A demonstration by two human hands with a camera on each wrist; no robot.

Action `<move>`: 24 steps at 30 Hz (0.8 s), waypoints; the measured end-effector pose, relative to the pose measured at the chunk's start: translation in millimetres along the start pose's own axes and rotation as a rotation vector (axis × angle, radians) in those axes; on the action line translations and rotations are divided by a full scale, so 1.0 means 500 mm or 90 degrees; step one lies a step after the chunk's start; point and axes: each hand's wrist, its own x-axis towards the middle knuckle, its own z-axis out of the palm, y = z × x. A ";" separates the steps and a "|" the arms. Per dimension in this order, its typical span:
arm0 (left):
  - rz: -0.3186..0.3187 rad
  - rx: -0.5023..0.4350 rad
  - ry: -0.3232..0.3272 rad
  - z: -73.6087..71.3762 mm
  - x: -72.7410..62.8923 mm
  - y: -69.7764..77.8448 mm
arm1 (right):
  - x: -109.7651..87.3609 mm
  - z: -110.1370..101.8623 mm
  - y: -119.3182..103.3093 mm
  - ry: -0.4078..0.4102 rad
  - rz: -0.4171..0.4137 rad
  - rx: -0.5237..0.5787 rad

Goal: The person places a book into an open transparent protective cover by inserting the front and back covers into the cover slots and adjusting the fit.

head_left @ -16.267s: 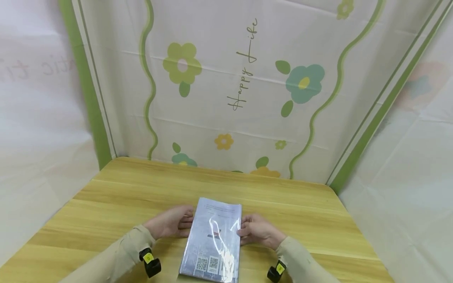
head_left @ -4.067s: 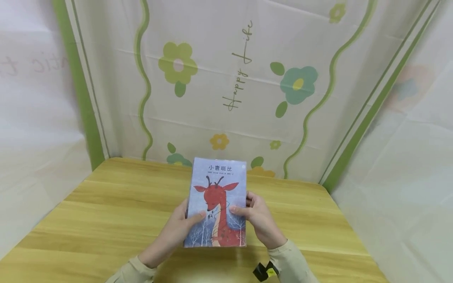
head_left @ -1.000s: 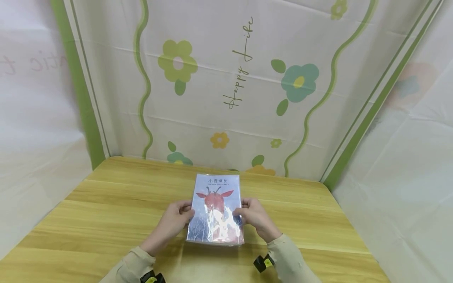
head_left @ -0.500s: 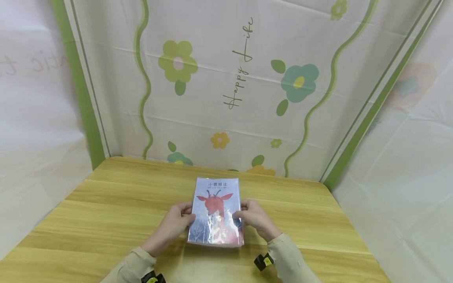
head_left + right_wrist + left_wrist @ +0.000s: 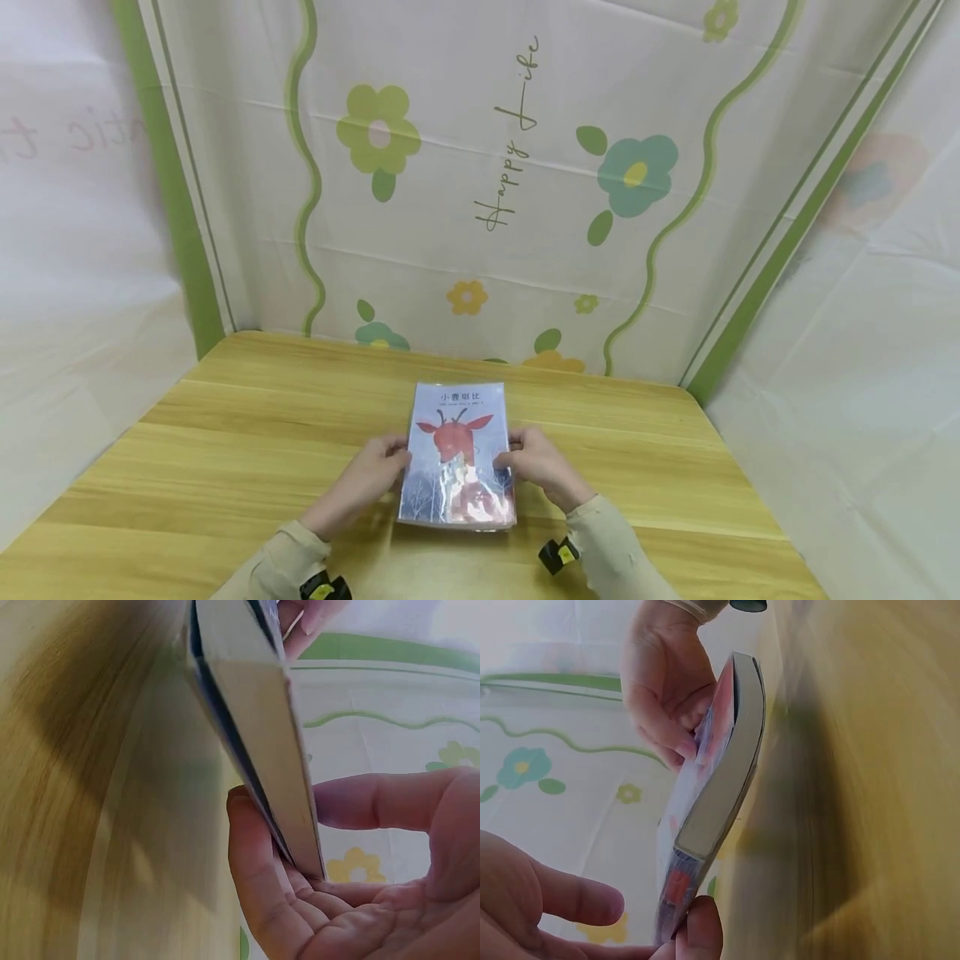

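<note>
A paperback book (image 5: 459, 433), red deer on its pale blue cover, faces up in front of me in the head view, its glossy face catching light. My left hand (image 5: 367, 473) holds the spine side. In the left wrist view, fingertips (image 5: 699, 926) curl under the spine while the thumb (image 5: 585, 900) stands off the cover. My right hand (image 5: 546, 468) grips the opposite edge, thumb on the cover and fingers beneath. Page edges (image 5: 262, 727) show in the right wrist view. Both wrist views show a gap between book and table, with a shadow below.
The wooden table (image 5: 225, 450) spreads around the book on all sides. Behind it hangs a white curtain (image 5: 450, 225) with flowers and lettering, and pale cloth (image 5: 862, 375) closes the sides. Black wrist devices (image 5: 557, 556) sit at both sleeves.
At first the book showed its back cover; later it was raised, front cover up. Over the last second both hands have lowered it slightly and tipped it flatter.
</note>
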 end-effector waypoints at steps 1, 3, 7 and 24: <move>-0.002 -0.002 -0.006 0.000 0.000 0.000 | 0.000 0.000 0.001 -0.002 0.000 -0.002; -0.008 -0.004 -0.017 0.000 0.001 -0.001 | 0.000 -0.001 0.002 -0.009 -0.002 -0.003; -0.013 0.003 -0.029 -0.001 0.003 -0.002 | 0.002 -0.001 0.004 -0.019 -0.006 -0.005; -0.033 0.035 -0.025 -0.003 0.001 -0.004 | -0.002 0.003 0.009 -0.044 -0.004 -0.028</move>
